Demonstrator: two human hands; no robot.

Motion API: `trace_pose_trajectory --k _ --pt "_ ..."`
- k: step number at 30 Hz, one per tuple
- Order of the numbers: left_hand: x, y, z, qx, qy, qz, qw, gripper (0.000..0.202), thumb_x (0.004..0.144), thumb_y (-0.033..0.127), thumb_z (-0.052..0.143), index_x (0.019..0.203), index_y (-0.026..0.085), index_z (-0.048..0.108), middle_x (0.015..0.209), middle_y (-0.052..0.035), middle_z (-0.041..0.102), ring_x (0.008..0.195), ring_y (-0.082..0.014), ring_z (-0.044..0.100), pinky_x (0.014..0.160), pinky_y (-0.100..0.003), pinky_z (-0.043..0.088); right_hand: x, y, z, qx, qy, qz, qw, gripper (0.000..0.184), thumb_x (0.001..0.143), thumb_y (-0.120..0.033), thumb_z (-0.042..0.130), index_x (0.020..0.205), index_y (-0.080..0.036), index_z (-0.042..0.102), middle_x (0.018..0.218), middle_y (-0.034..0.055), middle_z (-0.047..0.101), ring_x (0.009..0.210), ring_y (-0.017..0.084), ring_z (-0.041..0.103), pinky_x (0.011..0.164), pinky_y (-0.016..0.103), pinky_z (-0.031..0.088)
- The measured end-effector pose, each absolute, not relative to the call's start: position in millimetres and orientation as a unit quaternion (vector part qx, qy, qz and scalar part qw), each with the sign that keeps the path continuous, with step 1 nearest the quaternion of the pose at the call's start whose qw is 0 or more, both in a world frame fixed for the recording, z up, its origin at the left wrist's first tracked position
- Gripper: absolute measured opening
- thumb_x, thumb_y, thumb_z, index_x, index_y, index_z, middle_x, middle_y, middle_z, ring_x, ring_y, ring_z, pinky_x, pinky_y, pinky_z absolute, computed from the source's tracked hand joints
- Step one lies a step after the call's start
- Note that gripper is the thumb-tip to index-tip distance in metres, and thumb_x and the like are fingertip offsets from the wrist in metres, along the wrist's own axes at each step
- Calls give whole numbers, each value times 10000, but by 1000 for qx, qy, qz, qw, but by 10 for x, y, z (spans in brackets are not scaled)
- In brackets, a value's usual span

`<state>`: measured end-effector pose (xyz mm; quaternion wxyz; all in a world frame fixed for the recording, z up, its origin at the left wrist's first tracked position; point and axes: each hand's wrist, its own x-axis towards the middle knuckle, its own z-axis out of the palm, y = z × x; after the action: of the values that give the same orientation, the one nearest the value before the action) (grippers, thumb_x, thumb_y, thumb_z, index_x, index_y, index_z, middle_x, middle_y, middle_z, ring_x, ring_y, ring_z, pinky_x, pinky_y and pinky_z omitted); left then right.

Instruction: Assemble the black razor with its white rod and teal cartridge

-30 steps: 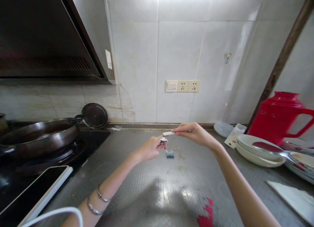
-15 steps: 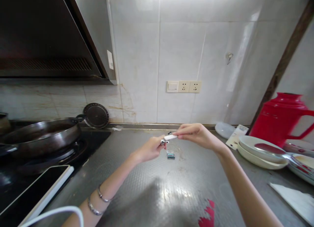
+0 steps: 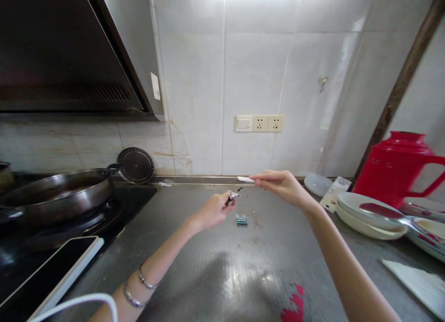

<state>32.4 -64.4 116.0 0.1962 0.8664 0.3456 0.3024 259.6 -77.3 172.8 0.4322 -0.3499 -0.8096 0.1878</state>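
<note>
My left hand (image 3: 216, 211) is closed around a small silver-and-black tool (image 3: 232, 198), whose kind I cannot make out. Its metal end sticks out past my thumb. Higher up and to the right, my right hand (image 3: 276, 183) pinches a slim white stick-like piece (image 3: 245, 179) by one end. The white piece points left and is apart from the silver tool. On the metal counter (image 3: 208, 275) below lie small teal-and-black strips (image 3: 241, 221). A tiny dark piece (image 3: 239, 189) shows just beyond the tool.
On the left, a pan (image 3: 59, 192) sits on the stove, near a round dark disc (image 3: 135, 165) and a phone (image 3: 52, 275) with a white cable (image 3: 83, 296). Stacked dishes (image 3: 371, 215), a red jug (image 3: 396, 169) and white paper (image 3: 417, 282) are at right.
My right hand has lifted the white piece up, away from the silver tool it was touching or overlapping. My left hand has shifted very little.
</note>
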Motion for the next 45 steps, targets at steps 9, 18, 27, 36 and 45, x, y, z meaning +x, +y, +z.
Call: trace_pose_trajectory --k 9,18,27,36,45 --pt "373 -682 1198 750 342 405 396 230 753 309 602 858 150 474 677 -4 596 617 -133 595 580 -252 483 2393 -672 1594 -354 -711 258 550 379 754 -395 596 1051 -170 661 678 4 574 483 81 466 425 230 448" --pt "358 -566 1127 709 391 457 368 278 742 356 600 891 151 485 603 20 579 508 -124 567 452 -222 456 1960 -706 1333 -312 -556 431 638 486 740 -415 587 1181 -214 542 614 -60 432 380 27 306 267 139 300" --pt "324 -456 1029 747 394 434 313 132 749 230 551 828 149 483 575 37 540 482 -108 561 452 -195 418 1767 -808 1175 -317 -498 493 639 470 728 -410 598 1149 -212 529 602 -74 434 337 14 283 250 129 248" --pt "345 -473 1007 735 394 433 342 79 763 191 489 809 161 431 586 35 539 472 -92 550 458 -192 428 1646 -1008 1099 -334 -533 443 639 486 768 -442 556 1202 -228 509 546 -80 402 338 29 290 245 137 265" --pt "375 -517 1011 750 428 400 306 70 753 171 495 805 160 450 602 26 551 465 -102 545 458 -203 426 1492 -1089 954 -339 -509 450 651 580 806 -444 521 1324 -218 393 458 -109 325 295 37 253 227 149 273"
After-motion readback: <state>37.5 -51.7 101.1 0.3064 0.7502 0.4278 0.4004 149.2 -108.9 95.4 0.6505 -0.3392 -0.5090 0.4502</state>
